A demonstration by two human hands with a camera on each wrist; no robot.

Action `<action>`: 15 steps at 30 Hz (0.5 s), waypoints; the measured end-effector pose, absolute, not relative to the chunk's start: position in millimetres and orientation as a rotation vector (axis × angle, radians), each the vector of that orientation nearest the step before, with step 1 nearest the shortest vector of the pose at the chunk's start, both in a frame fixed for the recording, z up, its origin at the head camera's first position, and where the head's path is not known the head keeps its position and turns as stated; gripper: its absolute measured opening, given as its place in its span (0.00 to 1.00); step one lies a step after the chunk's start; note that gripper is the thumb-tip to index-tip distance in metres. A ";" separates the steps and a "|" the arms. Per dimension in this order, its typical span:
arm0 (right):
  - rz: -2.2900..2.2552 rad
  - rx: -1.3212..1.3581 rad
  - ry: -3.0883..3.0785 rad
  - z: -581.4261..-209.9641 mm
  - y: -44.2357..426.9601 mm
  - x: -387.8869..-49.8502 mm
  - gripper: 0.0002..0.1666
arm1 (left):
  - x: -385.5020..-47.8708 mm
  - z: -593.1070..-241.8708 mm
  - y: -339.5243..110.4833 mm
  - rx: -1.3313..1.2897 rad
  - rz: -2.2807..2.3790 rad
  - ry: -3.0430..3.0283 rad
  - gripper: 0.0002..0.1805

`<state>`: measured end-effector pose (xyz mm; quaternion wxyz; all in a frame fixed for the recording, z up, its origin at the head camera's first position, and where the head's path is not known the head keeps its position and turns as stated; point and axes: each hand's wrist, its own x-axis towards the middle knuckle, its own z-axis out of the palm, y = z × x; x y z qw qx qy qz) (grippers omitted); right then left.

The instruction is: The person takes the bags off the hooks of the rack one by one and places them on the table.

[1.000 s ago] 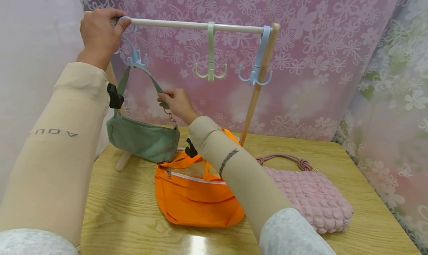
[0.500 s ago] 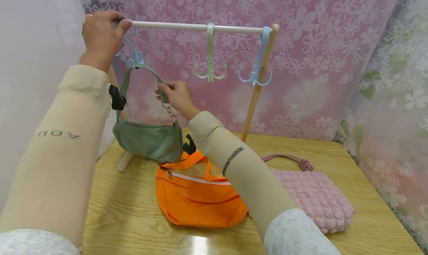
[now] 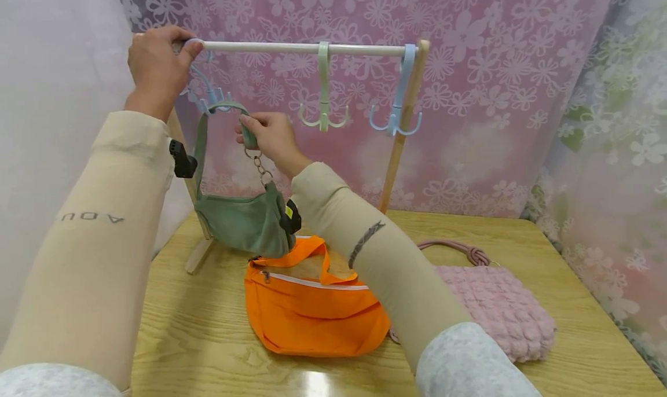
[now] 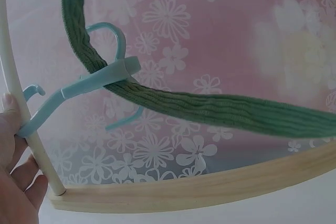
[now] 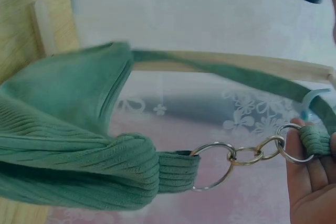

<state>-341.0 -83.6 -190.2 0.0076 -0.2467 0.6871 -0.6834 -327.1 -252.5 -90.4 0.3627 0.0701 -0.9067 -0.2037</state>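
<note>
At the rack's left end, my left hand (image 3: 158, 67) grips the white rod (image 3: 260, 47) and the top of a blue four-prong hook (image 3: 211, 94). In the left wrist view, the ribbed green strap (image 4: 210, 110) lies across this hook's prongs, and the hook tilts. My right hand (image 3: 273, 139) pinches the strap just above its metal ring and chain (image 5: 247, 156). Below hangs the green corduroy shoulder bag (image 3: 239, 223), its right end partly behind a black wrist camera. The fingertips behind the strap are partly hidden.
A green hook (image 3: 324, 90) and another blue hook (image 3: 398, 90) hang farther right on the rod. An orange bag (image 3: 312, 322) and a pink puffy bag (image 3: 500, 304) lie on the wooden table (image 3: 172, 339). The rack's right wooden post (image 3: 396, 154) stands behind.
My right hand has moved slightly up and left with the strap, which now bends more sharply near the hook. The green bag has swung to the right. My left hand stays at the rod.
</note>
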 end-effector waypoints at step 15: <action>-2.178 -0.708 2.106 -164.6 -92.6 -329.8 0.18 | -325.9 -92.2 -250.3 0.176 -0.520 -2.315 0.27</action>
